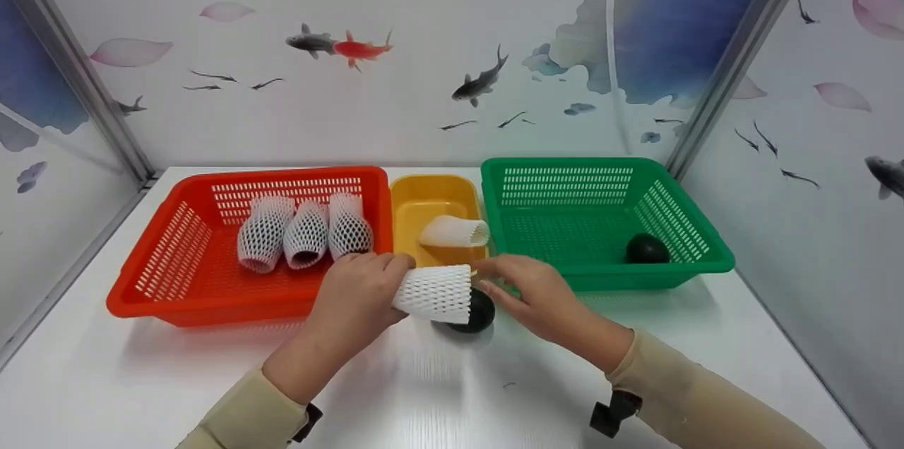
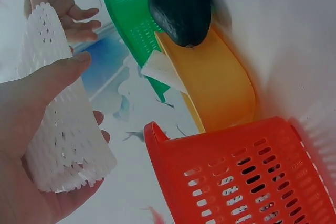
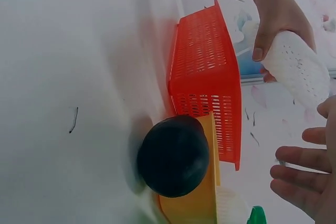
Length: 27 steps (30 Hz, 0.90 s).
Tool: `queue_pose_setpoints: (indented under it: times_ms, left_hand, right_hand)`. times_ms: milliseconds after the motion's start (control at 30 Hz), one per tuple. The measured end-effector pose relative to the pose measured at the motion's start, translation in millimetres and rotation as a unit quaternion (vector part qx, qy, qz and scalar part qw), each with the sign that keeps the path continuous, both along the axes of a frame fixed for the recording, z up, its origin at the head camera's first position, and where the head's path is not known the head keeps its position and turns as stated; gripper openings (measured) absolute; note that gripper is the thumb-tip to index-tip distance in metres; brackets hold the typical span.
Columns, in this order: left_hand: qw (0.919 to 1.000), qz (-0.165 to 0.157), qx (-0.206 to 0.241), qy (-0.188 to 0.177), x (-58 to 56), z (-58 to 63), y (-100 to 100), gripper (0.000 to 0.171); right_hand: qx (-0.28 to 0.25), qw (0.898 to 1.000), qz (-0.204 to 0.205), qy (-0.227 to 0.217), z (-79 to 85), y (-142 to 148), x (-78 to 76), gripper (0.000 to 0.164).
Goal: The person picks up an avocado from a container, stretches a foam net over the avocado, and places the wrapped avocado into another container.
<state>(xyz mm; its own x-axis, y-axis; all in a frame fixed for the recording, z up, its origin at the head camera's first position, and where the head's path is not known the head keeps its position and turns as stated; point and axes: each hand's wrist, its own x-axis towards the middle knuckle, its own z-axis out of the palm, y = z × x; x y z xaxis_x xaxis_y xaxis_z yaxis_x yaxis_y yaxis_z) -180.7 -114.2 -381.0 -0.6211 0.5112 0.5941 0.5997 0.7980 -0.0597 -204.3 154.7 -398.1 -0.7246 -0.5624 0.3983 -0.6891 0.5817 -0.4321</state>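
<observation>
My left hand (image 1: pixel 361 288) grips a white foam net sleeve (image 1: pixel 434 295), holding it sideways above the table. In the left wrist view the thumb lies across the sleeve (image 2: pixel 63 114), and the mesh looks flattened. My right hand (image 1: pixel 533 291) is beside the sleeve's right end, and its fingers (image 3: pixel 302 156) are loosely extended with nothing between them. Below the sleeve a dark avocado (image 1: pixel 483 312) rests on the table, partly hidden by the mesh in the head view. The whole avocado (image 3: pixel 173 156) shows in the right wrist view, in front of the yellow bin.
At left, a red basket (image 1: pixel 169 297) contains three sleeved fruits (image 1: pixel 306 234). The yellow bin (image 1: pixel 406 198) behind my hands has another foam sleeve (image 1: pixel 452 231) in it. On the right stands a green basket (image 1: pixel 558 223) with one dark avocado (image 1: pixel 647 248). Printed panels enclose the table.
</observation>
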Motion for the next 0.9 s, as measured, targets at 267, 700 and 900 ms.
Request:
queue_pose_setpoints:
  times_ms: [267,700,900]
  left_hand:
    - [0.9999,0.002,0.014,-0.004,-1.3,-6.6,-9,0.044]
    - [0.9996,0.008,0.018,-0.022,-2.8,-8.9,-12,0.041]
    - [0.9994,0.007,0.021,-0.025,-4.0,-11.4,-14,0.043]
  right_hand:
    - [0.09,0.995,-0.017,-0.035,-22.5,-6,-4.0,0.038]
    - [0.13,0.983,-0.054,-0.12,-51.7,-13,-14.3,0.065]
    - [0.07,0.98,-0.042,-0.181,-59.0,-15,-18.6,0.068]
